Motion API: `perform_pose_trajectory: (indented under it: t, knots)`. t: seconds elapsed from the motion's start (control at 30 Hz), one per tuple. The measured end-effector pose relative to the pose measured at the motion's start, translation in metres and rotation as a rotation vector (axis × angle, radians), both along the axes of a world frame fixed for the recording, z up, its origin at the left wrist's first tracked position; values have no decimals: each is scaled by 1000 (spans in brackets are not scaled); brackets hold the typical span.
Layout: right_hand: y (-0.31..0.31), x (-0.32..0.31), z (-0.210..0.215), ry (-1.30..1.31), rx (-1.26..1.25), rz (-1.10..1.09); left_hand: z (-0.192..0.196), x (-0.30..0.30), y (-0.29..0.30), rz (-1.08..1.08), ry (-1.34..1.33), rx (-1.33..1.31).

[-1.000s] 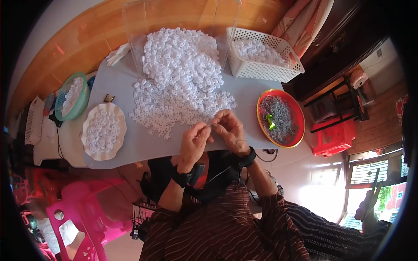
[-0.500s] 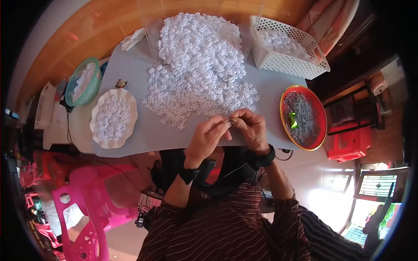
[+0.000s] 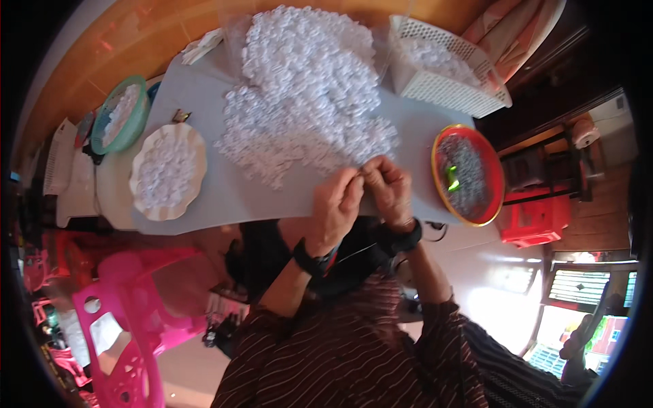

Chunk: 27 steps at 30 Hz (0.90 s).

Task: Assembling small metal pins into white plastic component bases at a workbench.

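Close together above the near edge of the grey table [image 3: 235,200], my two hands meet at the fingertips. My left hand [image 3: 335,204] is closed in a pinch; the small white plastic piece seen in it a moment earlier is now hidden by the fingers. Thumb and fingers of my right hand [image 3: 389,192] pinch against it, and what they hold is too small to make out. Just beyond the hands spreads a big heap of small white plastic pieces [image 3: 306,81]. To the right stands a red bowl [image 3: 496,178] with a gold rim, holding many thin grey metal bits [image 3: 469,197].
A scalloped white plate [image 3: 200,163] of white pieces sits at left, near a green basket [image 3: 141,119]. A perforated white basket [image 3: 445,98] stands at back right. Below the table are a pink chair [image 3: 129,292] and a red stool [image 3: 534,228]. A shiny green wrapper [image 3: 452,178] lies in the bowl.
The view has shifted slightly. Both hands have drawn tighter together, the left turned more upright, and the white piece in its fingers has gone out of sight.
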State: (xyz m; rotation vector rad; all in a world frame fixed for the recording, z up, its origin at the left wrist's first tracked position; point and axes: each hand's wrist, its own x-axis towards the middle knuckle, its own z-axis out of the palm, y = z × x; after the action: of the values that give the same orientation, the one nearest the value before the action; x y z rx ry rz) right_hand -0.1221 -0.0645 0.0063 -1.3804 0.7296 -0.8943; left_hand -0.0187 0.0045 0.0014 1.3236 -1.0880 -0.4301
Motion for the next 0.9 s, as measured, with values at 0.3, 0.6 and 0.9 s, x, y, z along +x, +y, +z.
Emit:
perform_pose_trajectory:
  t: [0.3, 0.6, 0.9]
  knots:
    - [-11, -4, 11, 3, -62, 180, 4, 23, 0, -321, 438, 158]
    - [-9, -4, 3, -15, 13, 181, -3, 20, 2, -341, 456, 135]
    - [-11, -2, 9, -1, 10, 144, -1, 19, -2, -251, 308, 106]
